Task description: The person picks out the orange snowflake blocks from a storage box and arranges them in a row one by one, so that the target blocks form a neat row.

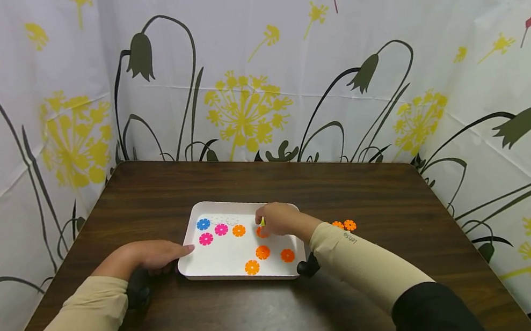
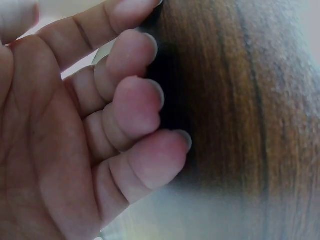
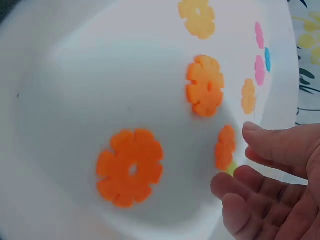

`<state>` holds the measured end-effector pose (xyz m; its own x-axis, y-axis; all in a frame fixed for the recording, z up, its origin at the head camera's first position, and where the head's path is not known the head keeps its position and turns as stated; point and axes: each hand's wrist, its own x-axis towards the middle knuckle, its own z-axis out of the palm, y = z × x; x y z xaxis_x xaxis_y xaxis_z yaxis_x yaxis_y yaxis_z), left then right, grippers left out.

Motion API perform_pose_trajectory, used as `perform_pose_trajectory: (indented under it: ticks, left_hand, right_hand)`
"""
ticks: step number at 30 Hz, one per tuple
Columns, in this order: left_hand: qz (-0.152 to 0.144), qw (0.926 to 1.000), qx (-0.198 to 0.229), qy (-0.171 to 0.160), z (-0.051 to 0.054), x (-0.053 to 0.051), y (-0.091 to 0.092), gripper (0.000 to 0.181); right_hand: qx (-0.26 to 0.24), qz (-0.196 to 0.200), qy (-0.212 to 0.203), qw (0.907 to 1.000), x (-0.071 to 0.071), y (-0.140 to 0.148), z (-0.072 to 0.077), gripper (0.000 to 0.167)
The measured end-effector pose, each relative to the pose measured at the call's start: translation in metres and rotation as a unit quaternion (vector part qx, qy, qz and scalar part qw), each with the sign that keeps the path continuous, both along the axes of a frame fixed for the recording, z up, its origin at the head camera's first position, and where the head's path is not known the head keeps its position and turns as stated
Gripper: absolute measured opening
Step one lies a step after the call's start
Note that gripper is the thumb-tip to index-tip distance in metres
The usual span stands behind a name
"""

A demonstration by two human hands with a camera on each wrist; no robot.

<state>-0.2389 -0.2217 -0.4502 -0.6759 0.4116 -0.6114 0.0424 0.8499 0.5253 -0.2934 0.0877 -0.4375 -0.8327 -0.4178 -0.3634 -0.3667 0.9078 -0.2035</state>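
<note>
My left hand (image 1: 155, 254) is at the left end of a white tray (image 1: 227, 261), thumb over the rim and the other fingers outside it. In the left wrist view, the left fingers (image 2: 145, 110) are bent close to the wooden surface. Over the tray's right part is my right hand (image 1: 281, 219), thumb and fingertips apart in the right wrist view. Just beyond those fingertips lies an orange flower-shaped disc (image 3: 226, 145). A yellow-green piece (image 3: 231, 167) shows partly behind them; the fingers hide the rest, and I see no grip on it.
Several more orange discs (image 1: 263, 252), two pink discs (image 1: 206, 239) and a blue disc (image 1: 203, 224) lie in the tray. Pale pieces (image 1: 232, 220) sit near its far wall. Orange discs (image 1: 350, 224) are on the brown table (image 1: 243, 319), right of the tray. A flowered curtain (image 1: 243, 44) hangs behind.
</note>
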Motion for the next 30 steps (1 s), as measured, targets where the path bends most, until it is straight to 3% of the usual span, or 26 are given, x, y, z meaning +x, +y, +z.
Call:
perform_pose_trajectory:
  ticks: [5,9,16,22,27,30]
  left_hand:
    - [0.002,1.0000,-0.001,0.001,0.000,0.000,0.001,0.057]
    - [-0.001,1.0000,0.000,0.002,0.000,0.000,0.002,0.056]
    - [-0.005,1.0000,0.001,0.004,0.000,0.000,0.000,0.058]
    - [0.000,1.0000,-0.002,0.003,0.000,0.000,0.001,0.058]
    - [0.001,1.0000,-0.004,0.005,0.001,0.001,0.001,0.058]
    - [-0.003,1.0000,-0.004,0.006,0.002,0.001,0.000,0.058]
  right_hand:
    - [0.029,0.048,0.044,0.9975,0.001,-0.001,-0.007,0.021]
    - [0.035,0.056,0.057,0.9962,0.002,0.000,-0.011,0.016]
    - [0.023,0.035,0.048,0.9980,0.002,0.002,-0.010,0.022]
    - [0.007,0.016,0.041,0.9990,-0.001,0.011,-0.004,0.017]
    - [-0.053,-0.031,-0.002,0.9981,-0.005,0.023,-0.002,0.018]
    - [-0.107,-0.064,-0.048,0.9910,-0.007,0.030,0.000,0.018]
